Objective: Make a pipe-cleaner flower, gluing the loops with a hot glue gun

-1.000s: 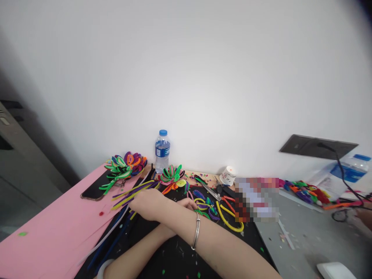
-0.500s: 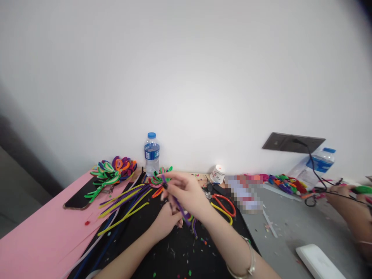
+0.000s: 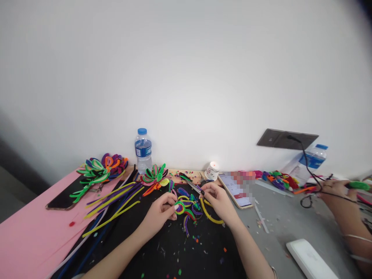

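My left hand (image 3: 163, 207) pinches a coiled pipe cleaner piece (image 3: 180, 208) in green, yellow and purple. Looped pipe cleaners in purple, blue, green and red spread out beside it on the black mat. Just to the right, my right hand (image 3: 215, 198) is closed around scissors (image 3: 195, 188), their metal blades pointing up and left. A yellow handle (image 3: 211, 219) bows out below that hand; the rest of the grip is hidden by the fingers. Behind my left hand lies a pipe cleaner flower (image 3: 157, 177) with green, pink and orange petals.
Straight yellow and purple pipe cleaners (image 3: 116, 197) lie left. A black phone (image 3: 62, 193) sits under looped flowers (image 3: 99, 170). A water bottle (image 3: 143, 151), a paper cup (image 3: 212, 171) and a lit phone (image 3: 235, 190) stand or lie behind. Another person's hand (image 3: 334, 193) works at far right.
My right hand has moved right, away from the purple pipe cleaner it held over my left hand, and has taken hold of the scissors. The coiled piece in my left hand now shows.
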The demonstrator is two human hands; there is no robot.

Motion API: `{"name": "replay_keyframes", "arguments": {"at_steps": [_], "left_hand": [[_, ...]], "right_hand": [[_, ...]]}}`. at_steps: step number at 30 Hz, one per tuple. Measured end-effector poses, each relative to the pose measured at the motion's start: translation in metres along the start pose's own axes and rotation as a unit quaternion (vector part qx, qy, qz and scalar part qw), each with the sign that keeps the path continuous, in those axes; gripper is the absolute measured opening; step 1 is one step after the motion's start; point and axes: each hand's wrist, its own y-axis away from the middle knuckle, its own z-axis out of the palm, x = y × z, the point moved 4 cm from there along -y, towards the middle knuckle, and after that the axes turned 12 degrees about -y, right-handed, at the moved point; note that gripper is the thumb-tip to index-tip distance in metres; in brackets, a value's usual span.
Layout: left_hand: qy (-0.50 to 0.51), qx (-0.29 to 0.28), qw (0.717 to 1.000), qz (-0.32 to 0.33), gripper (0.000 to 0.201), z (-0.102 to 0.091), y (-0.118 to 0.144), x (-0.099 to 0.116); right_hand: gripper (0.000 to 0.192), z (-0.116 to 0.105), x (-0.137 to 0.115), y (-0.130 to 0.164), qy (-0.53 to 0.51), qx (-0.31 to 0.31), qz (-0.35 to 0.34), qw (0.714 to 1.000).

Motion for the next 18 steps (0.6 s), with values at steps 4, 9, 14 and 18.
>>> {"name": "replay_keyframes", "arguments": {"at_steps": [4,9,14,18], "left_hand": [[0.0,0.008,1.0,-0.01,0.025,0.001,0.001,0.005],[0.005,0.008,1.0,-0.018,0.026,0.002,0.002,0.007],[0.002,0.001,1.0,-0.023,0.027,0.002,0.001,0.002],[-0.001,-0.006,1.0,-0.018,0.027,0.003,0.002,0.0]], "right_hand": [[0.013,0.0,0.01,0.004,-0.015,0.001,0.032,0.999],[0.014,0.0,0.015,0.007,-0.07,0.004,0.067,0.995],[0.017,-0.006,0.011,0.01,-0.19,0.059,0.038,0.979],[0.02,-0.01,0.007,0.011,-0.28,0.086,0.015,0.956]]}}
